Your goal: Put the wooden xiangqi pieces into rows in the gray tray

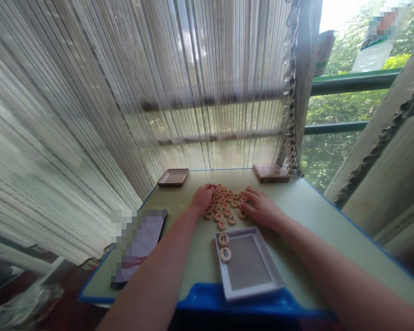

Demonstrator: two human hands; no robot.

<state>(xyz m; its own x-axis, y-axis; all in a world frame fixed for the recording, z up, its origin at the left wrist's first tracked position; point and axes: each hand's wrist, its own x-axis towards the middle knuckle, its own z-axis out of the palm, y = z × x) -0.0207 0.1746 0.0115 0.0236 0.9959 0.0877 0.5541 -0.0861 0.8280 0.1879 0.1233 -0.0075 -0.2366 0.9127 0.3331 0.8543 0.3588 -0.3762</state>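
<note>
Several round Chinese chess pieces point(225, 205) with red or dark characters lie in a loose cluster on the pale green table. Along the cluster's left side rests my left hand point(203, 197), its fingers reaching away from me and partly hidden. My right hand point(260, 208) is at the right side, fingers apart and touching the outer pieces, with nothing gripped. Nearer to me is a shallow white box tray point(241, 294). Two pieces sit inside it at the left: one at the far corner point(223, 239) and one just below it point(225, 254).
A tablet-like device point(141, 248), partly blurred out, lies left of my left forearm. At the table's far edge stand an open brown box lid point(173, 177) and a closed flat box point(271, 173). Striped curtains point(207, 92) hang behind, beside a window with green rails.
</note>
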